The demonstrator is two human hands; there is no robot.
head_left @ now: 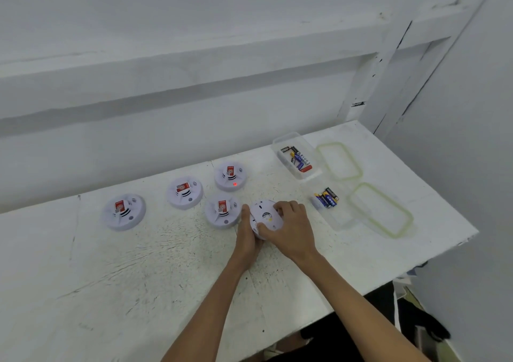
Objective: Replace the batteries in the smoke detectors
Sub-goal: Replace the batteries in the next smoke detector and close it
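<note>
While the left hand (246,235) cups the upturned round white plastic smoke detector (263,215) steady, the right hand (291,222) grips its back, likely to twist it open.

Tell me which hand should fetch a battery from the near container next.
Right, probably. Both hands grip the upturned smoke detector, but the right hand is on the side facing the near container of batteries. The left hand holds the opposite edge and would have to cross over.
</note>
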